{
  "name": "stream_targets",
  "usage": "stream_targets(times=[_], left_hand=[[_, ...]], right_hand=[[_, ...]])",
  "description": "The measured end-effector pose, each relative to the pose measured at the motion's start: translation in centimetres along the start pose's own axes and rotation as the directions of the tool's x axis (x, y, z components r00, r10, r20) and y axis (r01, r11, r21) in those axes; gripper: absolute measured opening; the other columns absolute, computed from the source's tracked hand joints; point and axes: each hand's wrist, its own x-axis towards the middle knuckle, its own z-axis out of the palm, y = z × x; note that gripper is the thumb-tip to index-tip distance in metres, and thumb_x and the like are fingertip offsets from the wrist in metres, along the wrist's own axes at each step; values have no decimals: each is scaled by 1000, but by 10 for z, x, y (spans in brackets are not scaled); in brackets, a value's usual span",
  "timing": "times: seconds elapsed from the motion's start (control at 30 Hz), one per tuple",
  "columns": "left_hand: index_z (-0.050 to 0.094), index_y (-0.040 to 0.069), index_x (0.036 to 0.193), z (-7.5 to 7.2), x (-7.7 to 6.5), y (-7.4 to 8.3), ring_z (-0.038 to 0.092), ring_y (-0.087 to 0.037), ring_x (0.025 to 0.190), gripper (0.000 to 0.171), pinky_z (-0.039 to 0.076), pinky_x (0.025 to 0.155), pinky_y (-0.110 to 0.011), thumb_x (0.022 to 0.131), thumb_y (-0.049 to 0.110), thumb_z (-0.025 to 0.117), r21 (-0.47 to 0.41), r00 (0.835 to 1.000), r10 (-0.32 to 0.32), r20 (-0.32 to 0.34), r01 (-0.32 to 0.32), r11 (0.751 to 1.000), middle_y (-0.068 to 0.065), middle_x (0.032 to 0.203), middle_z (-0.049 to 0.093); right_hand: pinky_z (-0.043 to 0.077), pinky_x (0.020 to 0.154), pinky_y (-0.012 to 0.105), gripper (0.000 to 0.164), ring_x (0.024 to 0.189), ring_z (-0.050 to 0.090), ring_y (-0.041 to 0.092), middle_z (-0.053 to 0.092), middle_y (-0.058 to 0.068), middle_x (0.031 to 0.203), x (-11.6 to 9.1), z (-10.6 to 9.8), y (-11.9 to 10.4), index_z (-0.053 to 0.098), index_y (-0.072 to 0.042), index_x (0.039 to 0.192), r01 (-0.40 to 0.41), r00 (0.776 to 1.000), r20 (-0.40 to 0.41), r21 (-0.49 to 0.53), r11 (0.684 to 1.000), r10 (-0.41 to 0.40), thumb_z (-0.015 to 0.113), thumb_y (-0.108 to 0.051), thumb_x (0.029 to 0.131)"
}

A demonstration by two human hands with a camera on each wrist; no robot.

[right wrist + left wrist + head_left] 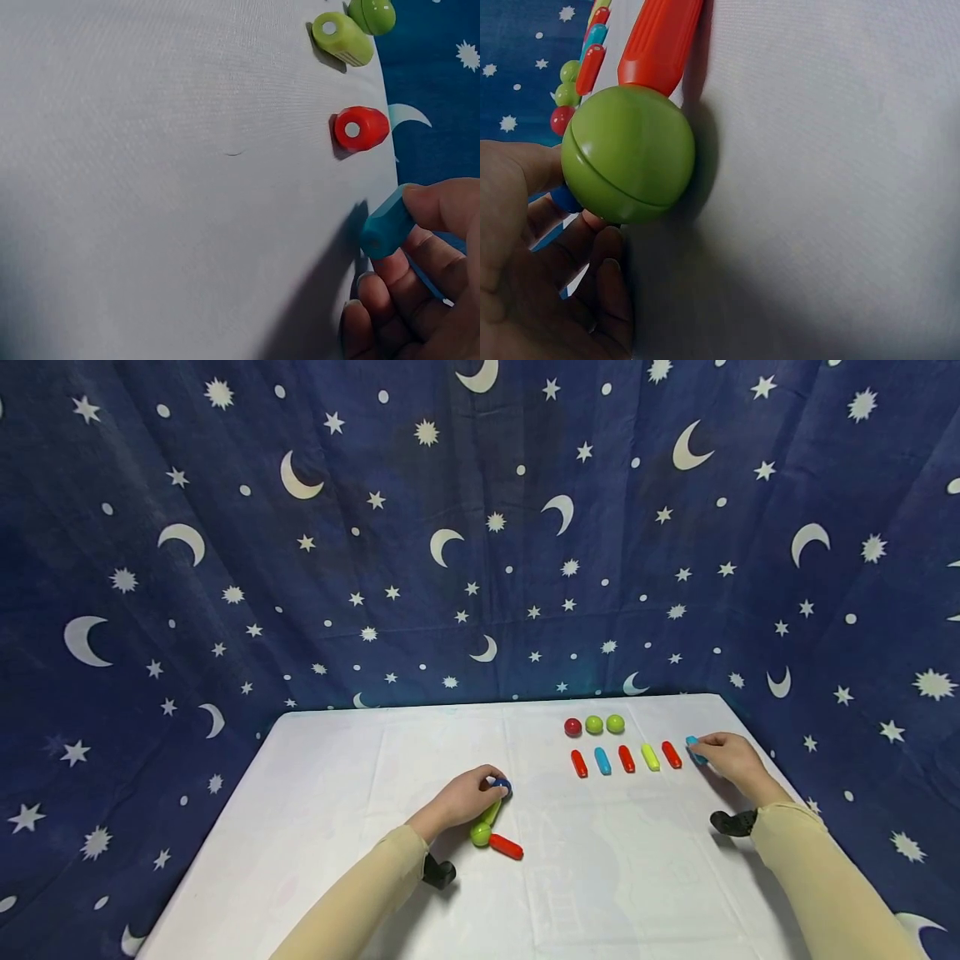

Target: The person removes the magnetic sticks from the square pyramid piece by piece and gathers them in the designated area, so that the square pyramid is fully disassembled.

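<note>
My left hand [468,795] pinches a dark blue ball [503,786] between thumb and fingers, left of the table's middle. From that ball a yellow-green rod [491,812] runs down to a green ball [481,835], and a red rod [506,847] points right from the green ball. Up close in the left wrist view, the green ball [630,154] has a seam and meets the end of the red rod [660,45]. Over at the right, my right hand [735,764] pinches a light blue rod [388,225] at the end of a row of rods.
Beside the right hand, the row holds a red rod [671,755], a yellow-green rod [650,757] and several other red and blue rods. Behind it sit a red ball [573,727] and two green balls [594,724]. A star-patterned cloth [480,568] hangs behind the white table [337,818].
</note>
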Motion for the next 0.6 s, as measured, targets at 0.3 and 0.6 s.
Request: stream_targets(times=[0.3,0.6], left_hand=[[65,20,126,0,0,1,55,-21,90,29,45,85,-42,103,38,60,-2,1000,2,1,-2,1000,-1,102,62],[63,20,131,2,-2,0,57,-22,93,34,47,87,-43,103,39,60,-5,1000,-16,-9,16,1000,-5,111,65]], right_hand=[[45,96,62,54,117,52,50,57,32,125,4,5,0,56,13,128,-25,999,-29,-77,997,23,59,-34,102],[46,93,60,50,110,56,47,60,31,120,5,9,-2,59,12,123,25,998,-48,-150,988,-32,61,-33,101]])
